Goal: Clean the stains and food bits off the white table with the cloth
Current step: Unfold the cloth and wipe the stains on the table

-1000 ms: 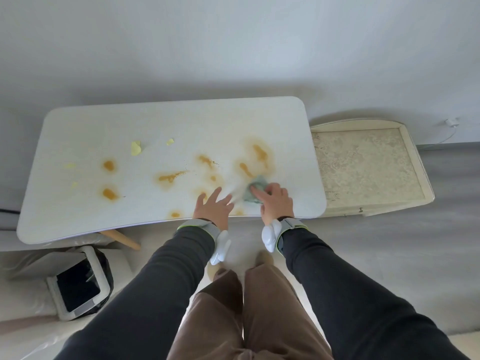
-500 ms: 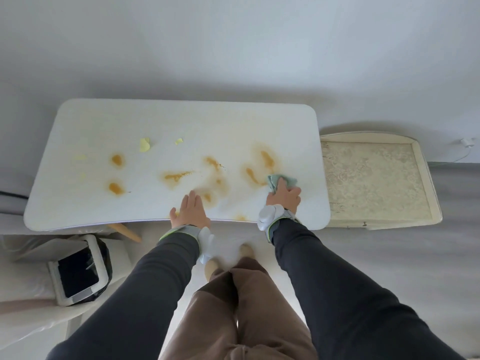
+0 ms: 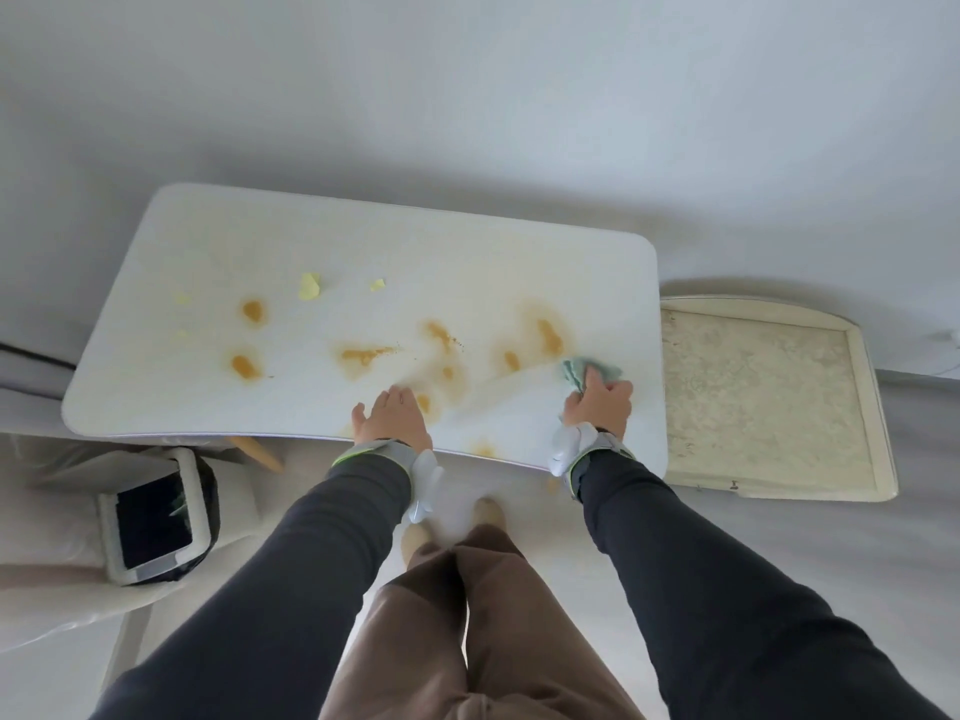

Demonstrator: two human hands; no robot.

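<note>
White worktop point(image 3: 363, 241), rounded at the corners and set before a pale wall, is shown from above, with a cream tray-like panel point(image 3: 769, 392) just beside its right end and a lidded bin point(image 3: 156, 517) on the floor below its near-left corner. Orange-brown stains are scattered across the surface: two at the left point(image 3: 253, 310) point(image 3: 245, 366), a smeared streak near the middle point(image 3: 363, 354), and a cluster toward the right point(image 3: 549, 337). Two yellow food bits point(image 3: 310, 287) point(image 3: 377, 284) are seen at the far left-centre. The green cloth point(image 3: 589, 370) is bunched under the right hand point(image 3: 600, 405), whose fingers are curled and clamped on it, pressed to the worktop near the right end. The left hand point(image 3: 392, 420) is laid flat on the near edge, fingers together and extended, holding nothing.

Compared with one second earlier, the cloth has been carried from the near-centre edge outward to the right, and a paler, cleared wedge is now left between the two hands. The stroke is judged to have thinned the near-right smears only; a small spot at the near edge point(image 3: 484, 450) and the stain beside the left hand point(image 3: 423, 403) remain. Most of the task is judged outstanding, the left-hand stains and food bits being untouched.
</note>
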